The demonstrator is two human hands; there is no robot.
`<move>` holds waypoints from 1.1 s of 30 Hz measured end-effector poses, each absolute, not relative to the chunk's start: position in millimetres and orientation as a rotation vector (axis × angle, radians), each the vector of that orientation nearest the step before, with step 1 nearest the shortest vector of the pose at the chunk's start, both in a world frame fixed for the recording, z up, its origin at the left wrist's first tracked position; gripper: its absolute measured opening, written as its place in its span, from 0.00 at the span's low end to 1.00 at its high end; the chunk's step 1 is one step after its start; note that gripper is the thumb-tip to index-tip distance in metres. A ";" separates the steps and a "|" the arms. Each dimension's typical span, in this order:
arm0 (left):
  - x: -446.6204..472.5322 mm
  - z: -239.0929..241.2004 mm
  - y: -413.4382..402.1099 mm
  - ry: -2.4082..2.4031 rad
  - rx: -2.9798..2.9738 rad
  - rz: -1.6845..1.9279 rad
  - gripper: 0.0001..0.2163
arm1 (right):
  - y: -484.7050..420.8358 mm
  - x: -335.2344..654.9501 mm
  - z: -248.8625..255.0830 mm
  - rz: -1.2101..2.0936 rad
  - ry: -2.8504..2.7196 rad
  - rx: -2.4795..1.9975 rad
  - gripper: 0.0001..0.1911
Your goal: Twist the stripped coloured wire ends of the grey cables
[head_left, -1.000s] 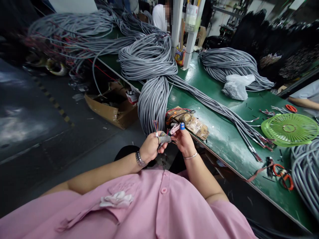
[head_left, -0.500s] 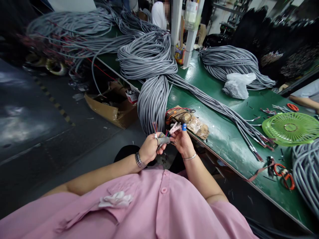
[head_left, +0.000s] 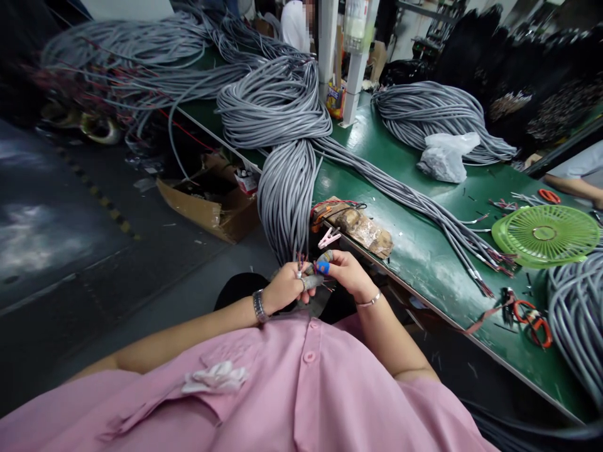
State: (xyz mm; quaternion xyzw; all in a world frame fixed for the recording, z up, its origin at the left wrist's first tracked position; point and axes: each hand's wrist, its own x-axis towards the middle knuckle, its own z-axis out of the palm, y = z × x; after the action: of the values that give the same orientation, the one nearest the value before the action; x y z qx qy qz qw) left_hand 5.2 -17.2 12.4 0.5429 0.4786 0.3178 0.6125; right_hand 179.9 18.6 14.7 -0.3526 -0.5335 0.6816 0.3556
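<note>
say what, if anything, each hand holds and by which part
The left hand holds thin coloured wires near their white band. The right hand has its fingertips close by; whether they grip anything cannot be told.

Looks like a wkshop / small factory flr for cable work: lg coils of grey cable on a long green table, cable ends w/ bared wires, orange-handled tool, co-worker's arm opp. side, blk/yel striped line on dk floor.

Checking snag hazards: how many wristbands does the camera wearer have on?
2: a broad band on the left wrist, a slim bracelet on the right wrist. Both show clearly.
</note>
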 end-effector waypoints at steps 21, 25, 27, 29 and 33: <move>4.8 7.6 -17.9 1.058 1.232 0.777 0.09 | -9.5 164.2 3.3 1.566 -1.110 -1.028 0.12; 2.1 5.1 -19.7 1.053 1.209 0.819 0.09 | -2.5 162.9 4.8 1.586 -1.140 -1.012 0.13; 2.0 5.5 -20.1 1.064 1.149 0.893 0.10 | -1.6 159.7 3.7 1.567 -1.106 -1.046 0.13; 2.3 6.1 -20.1 1.071 1.076 0.971 0.10 | -1.6 156.3 2.0 1.548 -1.072 -1.074 0.13; 3.3 6.7 -19.4 1.062 0.956 1.042 0.10 | -1.8 151.8 -2.3 1.560 -1.030 -1.071 0.13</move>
State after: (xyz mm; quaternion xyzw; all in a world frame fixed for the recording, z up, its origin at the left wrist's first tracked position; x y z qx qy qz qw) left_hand 3.3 -19.4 6.7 0.4182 0.4644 0.4559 0.6338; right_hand 151.8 -1.8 -2.3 -0.4379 -0.4210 0.6377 0.4737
